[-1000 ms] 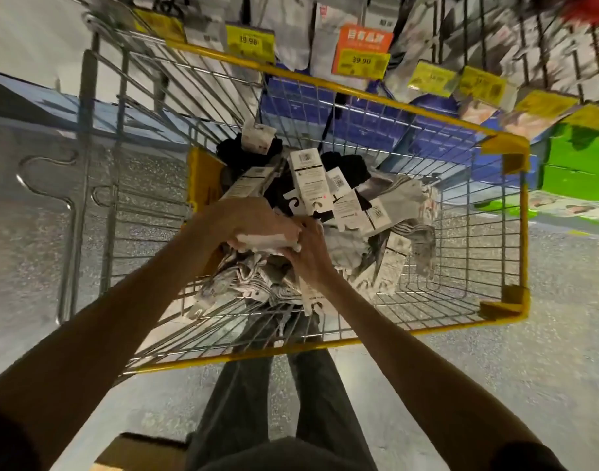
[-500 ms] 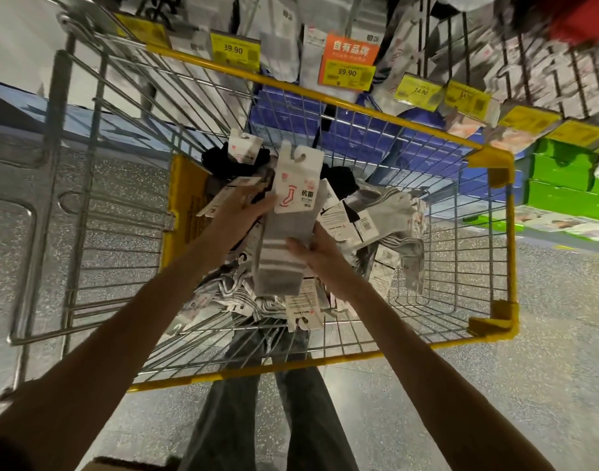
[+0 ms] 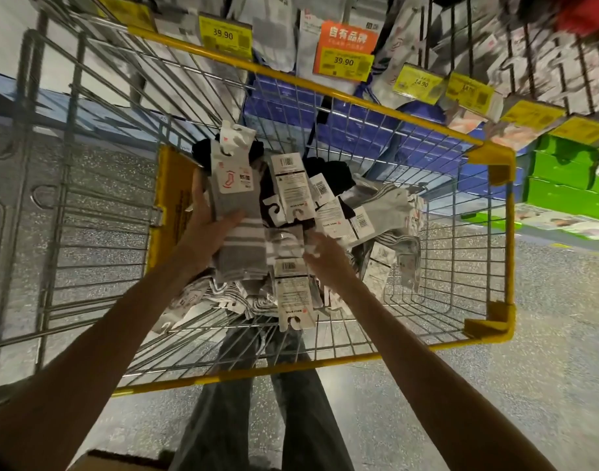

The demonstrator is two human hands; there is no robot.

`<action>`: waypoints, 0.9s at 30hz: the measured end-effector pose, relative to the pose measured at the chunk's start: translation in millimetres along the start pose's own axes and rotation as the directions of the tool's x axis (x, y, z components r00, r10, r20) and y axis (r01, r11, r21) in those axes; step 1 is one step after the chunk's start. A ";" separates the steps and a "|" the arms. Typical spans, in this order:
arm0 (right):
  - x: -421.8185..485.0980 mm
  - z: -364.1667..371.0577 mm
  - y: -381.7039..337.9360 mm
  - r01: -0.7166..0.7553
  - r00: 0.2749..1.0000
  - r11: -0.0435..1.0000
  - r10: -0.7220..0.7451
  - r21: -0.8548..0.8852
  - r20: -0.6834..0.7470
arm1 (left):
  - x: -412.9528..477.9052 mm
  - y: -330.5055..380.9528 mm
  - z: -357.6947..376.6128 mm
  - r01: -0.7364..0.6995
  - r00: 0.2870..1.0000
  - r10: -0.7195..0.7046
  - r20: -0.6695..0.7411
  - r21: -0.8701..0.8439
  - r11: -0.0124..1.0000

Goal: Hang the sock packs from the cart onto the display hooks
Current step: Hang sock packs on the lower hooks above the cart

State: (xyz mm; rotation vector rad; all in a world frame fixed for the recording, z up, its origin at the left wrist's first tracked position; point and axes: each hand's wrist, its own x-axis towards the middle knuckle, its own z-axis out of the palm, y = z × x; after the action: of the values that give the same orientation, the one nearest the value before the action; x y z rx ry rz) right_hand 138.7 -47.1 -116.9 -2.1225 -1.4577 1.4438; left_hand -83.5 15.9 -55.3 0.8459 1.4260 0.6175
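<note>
So, progress check: barely dented, I'd say. The big wire shopping cart with the yellow rim (image 3: 325, 88) fills most of the frame. Its bottom holds a decent pile of carded sock packs (image 3: 325, 198), black, grey and white, heaped around the centre.

Along the top edge is the store display of hanging socks (image 3: 274, 32) with yellow price tags (image 3: 226, 35) in front. Some stock is up there, but there's no way to say how much came out of this cart.

One grey sock pack with white stripes and a white card header (image 3: 236, 205) is held over the pile, centre-left, nowhere near a hook yet. The left hand (image 3: 202, 232) has it clamped, thumb across the front and fingers behind. The right hand (image 3: 325, 254) is down in the pile just right of it. It's smeared by motion, so I can't tell if it's grabbing anything or loose.

The hooks themselves are blurry and cropped at the top, the upper right is mush, and the pile's lower layers are buried.
</note>
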 end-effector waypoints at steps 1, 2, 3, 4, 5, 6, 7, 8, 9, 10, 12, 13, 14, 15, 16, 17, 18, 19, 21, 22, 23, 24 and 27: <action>0.3 6.0 9.4 -0.036 0.998 0.996 0.039 -0.083 0.042 | 1.5 -1.2 -2.8 -0.036 0.999 0.037 -0.014 0.043 0.998; -1.4 11.6 15.7 -0.069 0.993 0.993 0.077 -0.092 0.088 | 2.5 -2.7 -3.9 -0.064 0.998 0.065 -0.010 0.077 0.995; -4.4 16.9 18.0 -0.103 0.985 0.993 0.109 -0.055 0.136 | 3.8 -4.7 -3.9 -0.084 0.996 0.084 0.009 0.107 0.991; -6.1 23.1 19.6 -0.137 0.974 0.991 0.135 -0.002 0.182 | 4.0 -6.3 -2.4 -0.103 0.994 0.099 0.035 0.132 0.986; -7.4 30.1 20.4 -0.172 0.963 0.985 0.164 0.017 0.214 | 4.7 -9.2 -1.0 -0.119 0.992 0.111 0.061 0.157 0.980; -7.8 36.2 20.8 -0.198 0.956 0.980 0.189 0.020 0.224 | 5.2 -13.2 1.1 -0.132 0.989 0.118 0.085 0.180 0.975; -7.3 42.3 21.8 -0.220 0.953 0.975 0.211 0.017 0.219 | 5.7 -17.4 2.3 -0.136 0.988 0.117 0.102 0.208 0.969; -6.8 47.2 21.7 -0.227 0.953 0.973 0.216 0.033 0.210 | 5.0 -20.4 4.5 -0.129 0.987 0.104 0.120 0.223 0.966; -5.6 50.4 20.3 -0.245 0.951 0.967 0.225 0.074 0.214 | 4.9 -24.8 5.4 -0.116 0.988 0.088 0.128 0.237 0.964; -4.0 51.2 16.8 -0.272 0.943 0.954 0.238 0.127 0.232 | 3.9 -28.2 6.5 -0.104 0.989 0.073 0.128 0.258 0.961; -5.5 43.9 3.0 -0.314 0.929 0.916 0.242 0.250 0.280 | 1.9 -33.3 6.4 -0.107 0.991 0.072 0.111 0.349 0.931; -6.8 36.3 -6.3 -0.320 0.928 0.877 0.214 0.358 0.305 | 0.8 -34.5 6.0 -0.134 0.990 0.101 0.102 0.408 0.903; -6.7 28.0 -15.3 -0.317 0.929 0.811 0.161 0.492 0.333 | -0.7 -34.6 5.3 -0.164 0.986 0.133 0.098 0.464 0.871; -6.4 18.3 -22.7 -0.338 0.921 0.713 0.118 0.614 0.370 | -2.6 -33.4 5.4 -0.191 0.982 0.165 0.096 0.509 0.839; -6.6 7.1 -29.8 -0.386 0.904 0.606 0.098 0.696 0.417 | -4.8 -31.9 4.9 -0.220 0.975 0.197 0.103 0.556 0.801; -8.9 -4.5 -36.6 -0.439 0.881 0.526 0.093 0.729 0.464 | -5.9 -31.1 3.6 -0.251 0.967 0.229 0.114 0.588 0.769; -13.6 -16.9 -45.1 -0.458 0.870 0.460 0.058 0.760 0.489 | -7.6 -28.0 1.9 -0.275 0.959 0.252 0.127 0.609 0.743; -17.2 -28.9 -52.0 -0.453 0.878 0.395 0.039 0.800 0.478 | -8.2 -24.3 -0.4 -0.283 0.957 0.258 0.132 0.614 0.737; -27.9 -49.4 -66.5 -0.434 0.892 0.219 -0.027 0.874 0.450 | -10.4 -7.1 -1.2 -0.264 0.963 0.243 0.115 0.572 0.777; -34.6 -58.5 -76.1 -0.435 0.891 0.136 -0.077 0.890 0.447 | -13.5 5.4 1.2 -0.253 0.967 0.230 0.111 0.524 0.813; -41.4 -65.7 -84.8 -0.407 0.899 0.139 -0.112 0.903 0.423 | -17.9 20.0 4.8 -0.243 0.970 0.215 0.113 0.459 0.854; -49.4 -73.3 -98.0 -0.373 0.908 0.264 -0.096 0.890 0.409 | -23.6 36.9 8.4 -0.234 0.972 0.200 0.124 0.405 0.884; -71.9 -97.9 -123.8 -0.110 0.989 0.606 -0.014 0.788 0.149 | -33.1 73.9 14.5 -0.263 0.961 0.215 0.173 0.344 0.901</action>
State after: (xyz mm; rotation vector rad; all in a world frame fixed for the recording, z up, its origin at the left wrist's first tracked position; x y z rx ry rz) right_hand 137.3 -9.0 52.2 -1.4899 -0.5450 1.8232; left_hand -62.9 30.4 23.0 1.3492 1.3457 0.4742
